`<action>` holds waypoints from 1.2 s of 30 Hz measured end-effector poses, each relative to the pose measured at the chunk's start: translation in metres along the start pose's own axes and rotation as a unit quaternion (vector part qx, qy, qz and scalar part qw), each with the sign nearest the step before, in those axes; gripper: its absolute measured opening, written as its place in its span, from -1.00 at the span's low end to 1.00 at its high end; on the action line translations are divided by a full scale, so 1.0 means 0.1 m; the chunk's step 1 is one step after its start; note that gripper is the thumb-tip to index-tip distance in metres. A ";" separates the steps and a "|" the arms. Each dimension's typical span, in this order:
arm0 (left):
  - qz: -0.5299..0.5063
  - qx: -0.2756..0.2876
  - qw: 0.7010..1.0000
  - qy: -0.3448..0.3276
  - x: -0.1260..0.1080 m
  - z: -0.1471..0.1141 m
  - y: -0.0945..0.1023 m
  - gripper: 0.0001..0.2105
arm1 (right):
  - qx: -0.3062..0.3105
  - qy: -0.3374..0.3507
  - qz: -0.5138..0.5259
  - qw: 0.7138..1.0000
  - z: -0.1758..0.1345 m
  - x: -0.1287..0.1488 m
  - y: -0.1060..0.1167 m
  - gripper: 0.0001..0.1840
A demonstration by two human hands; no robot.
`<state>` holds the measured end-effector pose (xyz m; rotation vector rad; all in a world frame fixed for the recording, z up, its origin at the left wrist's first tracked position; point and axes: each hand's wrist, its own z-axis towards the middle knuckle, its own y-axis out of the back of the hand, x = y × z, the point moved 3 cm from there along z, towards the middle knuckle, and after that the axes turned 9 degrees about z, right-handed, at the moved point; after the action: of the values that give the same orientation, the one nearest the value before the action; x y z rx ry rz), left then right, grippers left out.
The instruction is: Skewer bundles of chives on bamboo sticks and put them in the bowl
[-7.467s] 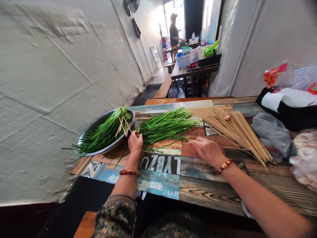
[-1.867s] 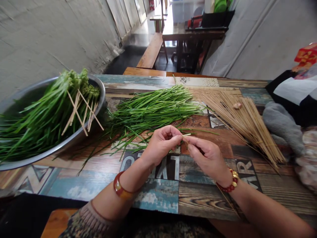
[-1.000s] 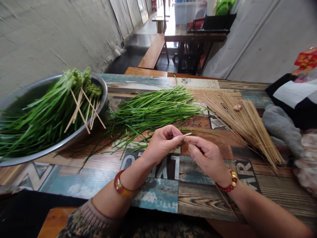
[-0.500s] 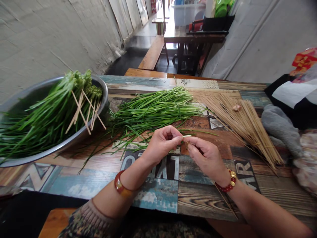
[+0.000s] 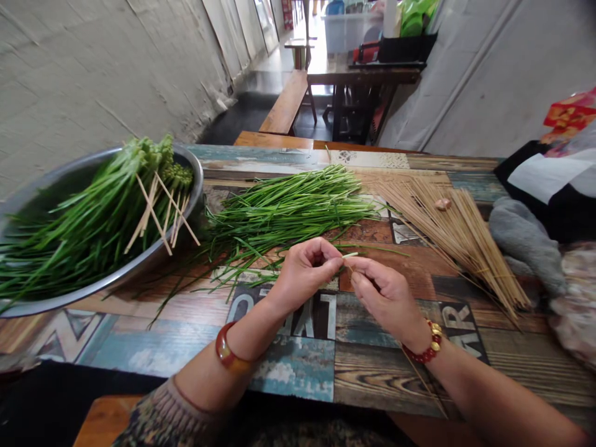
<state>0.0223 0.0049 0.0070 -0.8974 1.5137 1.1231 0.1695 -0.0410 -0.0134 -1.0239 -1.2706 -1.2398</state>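
Note:
Over the table's middle, my left hand (image 5: 310, 267) pinches a chive stalk (image 5: 350, 254), whose pale end sticks out past the fingertips. My right hand (image 5: 384, 292) is closed on a thin bamboo skewer (image 5: 423, 382); its tip meets the stalk between the two hands, and its rear length runs out below my right wrist. Just beyond my hands lies a loose pile of green chives (image 5: 298, 202), pale ends to the right. At the right a fan of bamboo skewers (image 5: 484, 248) rests on the table, with a small garlic clove (image 5: 442, 203) on top.
At the left stands a large metal basin (image 5: 198, 180) heaped with chives, several skewered. To the right are a grey cloth-like thing (image 5: 521, 233) and a bag of pale pieces (image 5: 580, 304). A wooden bench (image 5: 286, 102) and another table (image 5: 363, 76) stand beyond the patchwork table (image 5: 298, 366).
Both hands stay almost where they were, still pinching the stalk and skewer together. The view has shifted very slightly; the piles and basin are unchanged.

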 end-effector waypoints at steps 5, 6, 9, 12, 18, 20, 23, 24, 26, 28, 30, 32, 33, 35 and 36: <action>0.010 0.005 1.000 0.003 -0.02 -0.01 0.00 -0.88 | -0.008 -0.002 0.009 1.000 0.01 -0.02 -0.02 -0.79; 0.006 0.005 1.000 0.005 -0.02 -0.01 0.00 -0.88 | -0.011 -0.002 0.014 1.000 0.01 -0.02 -0.02 -0.81; -0.020 0.014 1.000 0.015 -0.01 -0.01 -0.01 -0.86 | -0.015 -0.007 0.031 0.999 0.01 -0.04 -0.03 -0.84; -0.061 0.027 0.997 0.030 0.00 -0.02 -0.02 -0.84 | -0.018 -0.009 0.039 0.999 0.01 -0.05 -0.03 -0.86; -0.080 0.043 0.995 0.037 0.00 -0.03 -0.03 -0.82 | -0.030 -0.012 0.047 0.998 0.01 -0.04 -0.03 -0.87; -0.083 0.054 0.994 0.042 0.00 -0.03 -0.04 -0.81 | -0.030 -0.018 0.050 0.998 0.02 -0.04 -0.03 -0.87; -0.075 0.066 0.994 0.045 -0.01 -0.04 -0.05 -0.80 | -0.024 -0.036 0.079 0.996 0.03 -0.05 -0.04 -0.86; -0.069 0.068 0.994 0.043 -0.01 -0.04 -0.05 -0.81 | -0.024 -0.041 0.096 0.994 0.03 -0.05 -0.04 -0.86; -0.058 0.069 0.995 0.037 -0.02 -0.04 -0.05 -0.81 | -0.021 -0.047 0.130 0.990 0.04 -0.05 -0.04 -0.84; -0.048 0.069 0.996 0.027 -0.02 -0.03 -0.05 -0.82 | -0.017 -0.043 0.150 0.988 0.04 -0.04 -0.04 -0.78; -0.032 0.070 0.997 0.010 -0.01 -0.03 -0.04 -0.83 | -0.006 -0.035 0.143 0.989 0.04 -0.03 -0.04 -0.70; -0.001 0.070 0.997 -0.018 -0.01 -0.01 -0.03 -0.84 | 0.006 -0.029 0.125 0.992 0.04 -0.01 -0.04 -0.69; 0.024 0.068 0.997 -0.038 -0.01 -0.01 -0.02 -0.86 | 0.008 -0.028 0.119 0.993 0.04 0.00 -0.03 -0.71; 0.092 0.057 0.991 -0.083 -0.01 0.00 0.00 -0.87 | -0.006 -0.029 0.120 0.992 0.06 0.01 0.01 -0.76; 0.137 0.050 0.983 -0.109 -0.01 0.01 0.01 -0.83 | -0.024 -0.030 0.125 0.991 0.08 0.02 0.04 -0.77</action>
<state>0.0213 0.0060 0.0079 -0.4890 1.5256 1.2838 0.1725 -0.0331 -0.0106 -1.2247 -1.1227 -1.0572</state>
